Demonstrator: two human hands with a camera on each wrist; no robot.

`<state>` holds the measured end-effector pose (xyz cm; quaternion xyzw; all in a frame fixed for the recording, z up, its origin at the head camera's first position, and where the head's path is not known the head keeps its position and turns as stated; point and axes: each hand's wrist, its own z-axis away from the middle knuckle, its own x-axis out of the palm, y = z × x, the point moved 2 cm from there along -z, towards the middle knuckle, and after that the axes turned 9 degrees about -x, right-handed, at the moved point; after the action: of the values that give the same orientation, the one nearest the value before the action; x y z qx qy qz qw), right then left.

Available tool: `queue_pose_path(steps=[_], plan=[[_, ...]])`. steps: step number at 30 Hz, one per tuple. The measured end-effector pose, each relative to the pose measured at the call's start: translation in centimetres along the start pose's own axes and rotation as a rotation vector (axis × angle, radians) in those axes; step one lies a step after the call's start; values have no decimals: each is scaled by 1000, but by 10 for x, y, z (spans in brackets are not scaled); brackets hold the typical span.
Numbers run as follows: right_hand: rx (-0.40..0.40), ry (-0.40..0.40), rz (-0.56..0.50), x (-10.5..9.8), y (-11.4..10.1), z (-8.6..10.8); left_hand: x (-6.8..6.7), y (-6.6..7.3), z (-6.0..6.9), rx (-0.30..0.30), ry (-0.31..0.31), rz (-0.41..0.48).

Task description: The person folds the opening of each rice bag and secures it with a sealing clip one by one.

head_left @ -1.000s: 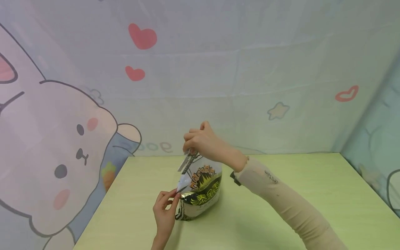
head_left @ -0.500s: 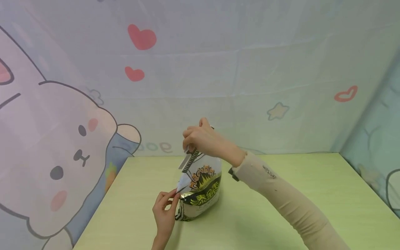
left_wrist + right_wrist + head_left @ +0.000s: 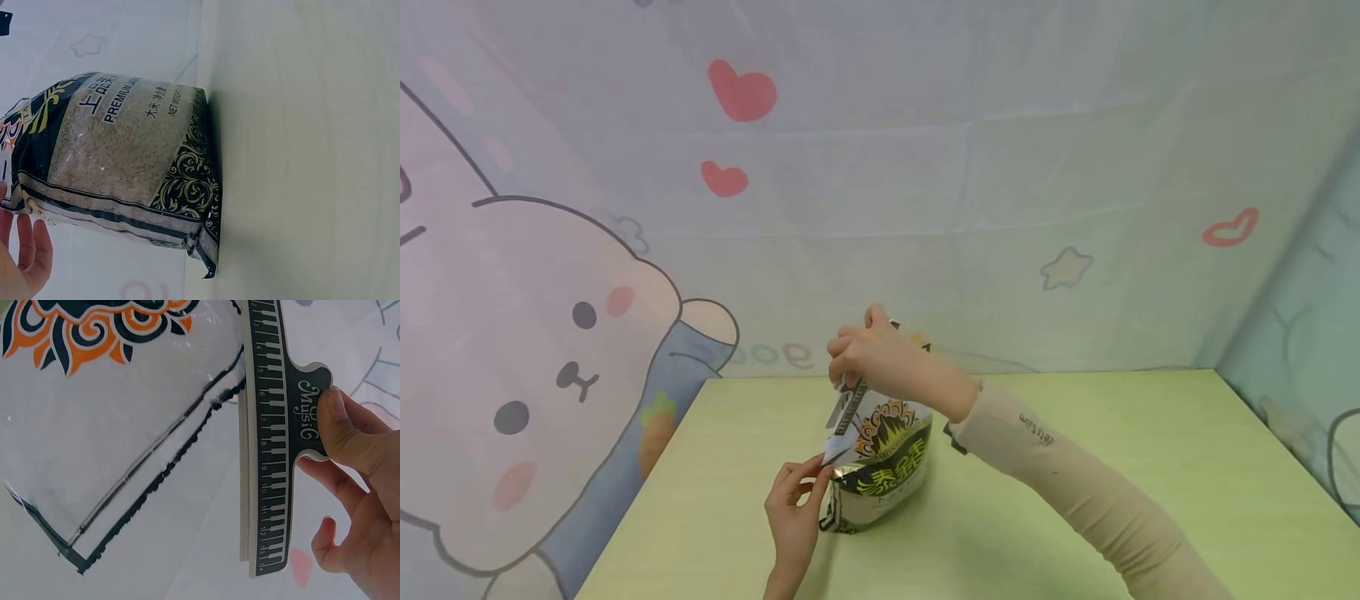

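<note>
A bag of rice (image 3: 891,467) stands on the table, its printed front turned towards me. In the left wrist view, grains show through the bag's clear window (image 3: 112,162). At the bag's left upper edge, my left hand (image 3: 796,510) pinches the film between thumb and fingers. My right hand (image 3: 887,358) is above the bag and pinches the handle of a long bag clip (image 3: 852,408). Piano keys and the word "Music" decorate this clip (image 3: 272,444) in the right wrist view. Its long side meets the bag's top edge there; whether it clamps the film I cannot tell.
The pale yellow-green table (image 3: 1060,467) extends on both sides of the bag. Behind it hangs a cloth backdrop (image 3: 1000,167) with hearts, a star and a large cartoon rabbit. A beige sleeve (image 3: 1075,492) covers the right forearm.
My right hand rose a little, then moved down and slightly left with the clip, closer to my left hand. The left hand keeps its pinch on the rice bag, nearly still.
</note>
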<state>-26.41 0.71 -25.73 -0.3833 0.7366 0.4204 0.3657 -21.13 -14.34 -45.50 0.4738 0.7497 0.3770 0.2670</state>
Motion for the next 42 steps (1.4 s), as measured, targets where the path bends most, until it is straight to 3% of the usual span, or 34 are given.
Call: queue_pose_path(steps=[14, 21, 35, 42], plan=[[-44, -27, 34, 14, -15, -1, 0, -3, -1, -3, 0, 15], [-76, -30, 65, 20, -24, -2, 0, 23, 0, -7, -8, 41], [-115, -99, 161, 29, -40, -4, 0, 20, 0, -11, -35, 63], [-131, -90, 169, 35, -46, -5, 0, 20, 0, -16, -41, 56]])
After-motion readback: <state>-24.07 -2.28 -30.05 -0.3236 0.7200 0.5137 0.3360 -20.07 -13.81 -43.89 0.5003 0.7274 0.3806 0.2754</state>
